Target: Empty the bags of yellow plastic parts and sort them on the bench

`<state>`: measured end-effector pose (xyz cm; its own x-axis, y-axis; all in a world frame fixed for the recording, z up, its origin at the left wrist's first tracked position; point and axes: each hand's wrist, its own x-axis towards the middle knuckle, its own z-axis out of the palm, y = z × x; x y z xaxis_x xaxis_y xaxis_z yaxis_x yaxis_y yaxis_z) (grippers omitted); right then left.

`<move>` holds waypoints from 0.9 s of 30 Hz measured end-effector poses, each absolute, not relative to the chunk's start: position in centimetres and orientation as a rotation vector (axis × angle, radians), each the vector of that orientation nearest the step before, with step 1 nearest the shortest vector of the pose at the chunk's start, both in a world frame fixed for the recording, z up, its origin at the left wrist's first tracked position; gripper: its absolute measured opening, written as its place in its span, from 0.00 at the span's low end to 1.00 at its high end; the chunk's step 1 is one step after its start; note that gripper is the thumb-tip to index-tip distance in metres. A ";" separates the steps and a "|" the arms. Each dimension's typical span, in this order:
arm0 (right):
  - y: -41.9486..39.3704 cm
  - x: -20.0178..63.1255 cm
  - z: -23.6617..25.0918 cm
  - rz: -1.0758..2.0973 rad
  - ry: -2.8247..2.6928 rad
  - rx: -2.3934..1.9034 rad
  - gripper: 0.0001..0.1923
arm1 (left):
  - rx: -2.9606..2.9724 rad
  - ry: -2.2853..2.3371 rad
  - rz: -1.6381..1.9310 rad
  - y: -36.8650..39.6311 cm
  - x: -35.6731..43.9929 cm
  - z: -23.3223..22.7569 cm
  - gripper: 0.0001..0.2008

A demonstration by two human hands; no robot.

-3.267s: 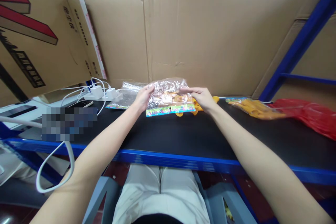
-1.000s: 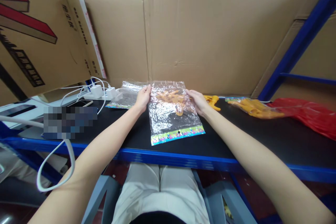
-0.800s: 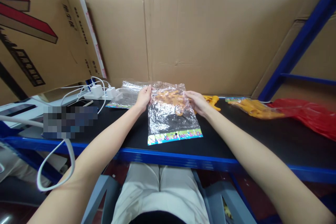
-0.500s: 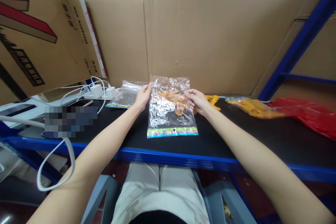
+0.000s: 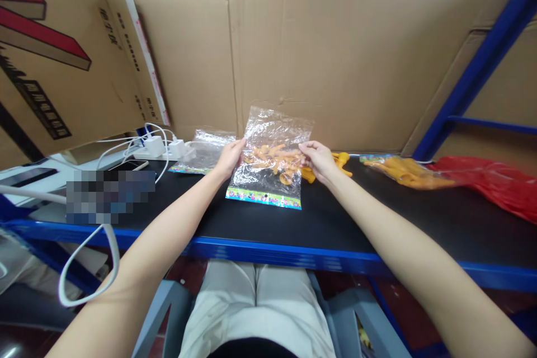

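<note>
Left hand and right hand pinch opposite side edges of one clear bag, raised above black shelf, coloured strip lowest. Orange toys bunched inside, number unclear. One empty clear bag left; one filled bag right; two white chargers.

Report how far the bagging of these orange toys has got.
Done: one filled bag lies to the right, by the red plastic bag. In hand: the left hand and right hand hold up a clear bag with orange toys inside. Left: a loose orange toy behind the right hand, and empty bags waiting.
</note>
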<state>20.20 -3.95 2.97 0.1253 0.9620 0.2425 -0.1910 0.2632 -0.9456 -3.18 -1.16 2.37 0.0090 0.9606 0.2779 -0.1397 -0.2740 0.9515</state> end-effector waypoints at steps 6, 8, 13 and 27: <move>-3.2 21.3 3.1 0.977 -0.851 -0.885 0.09 | 1.143 0.807 1.220 -0.9 -4.2 2.7 0.25; -3.0 21.4 3.1 1.025 -0.804 -0.848 0.09 | 1.162 0.756 1.134 -1.0 -4.5 2.8 0.30; -3.4 20.5 2.9 1.244 -0.779 -0.797 0.09 | 1.394 0.766 0.859 -1.7 -4.1 2.2 0.25; -3.1 21.0 2.3 1.095 -0.771 -0.881 0.10 | 1.572 1.105 0.815 -0.5 -4.9 1.5 0.12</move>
